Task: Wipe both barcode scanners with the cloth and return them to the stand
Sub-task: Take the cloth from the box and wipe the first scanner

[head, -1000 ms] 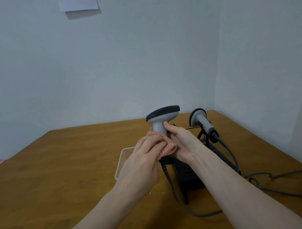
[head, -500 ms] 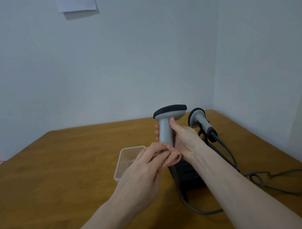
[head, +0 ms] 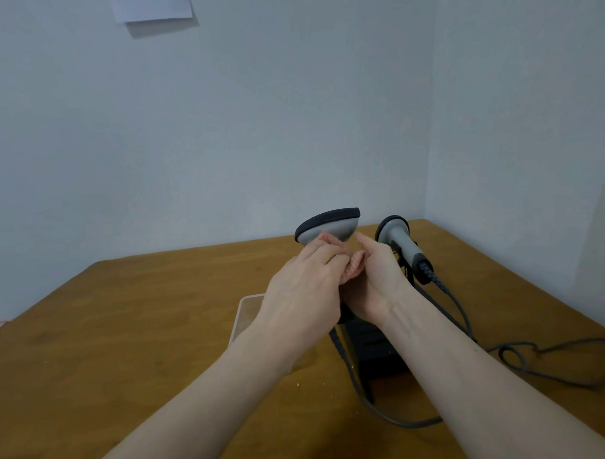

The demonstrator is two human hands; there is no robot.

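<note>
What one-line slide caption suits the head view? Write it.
Left hand wipes a held scanner with a pink cloth; right hand steadies it.

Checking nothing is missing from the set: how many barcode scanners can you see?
2. One scanner is held up between both hands, the cloth against it. The other scanner sits on the stand to its right. None seems hidden.

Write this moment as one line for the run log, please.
step: wiping first scanner | left hand: presses cloth | right hand: holds handle | second scanner: on stand
</note>
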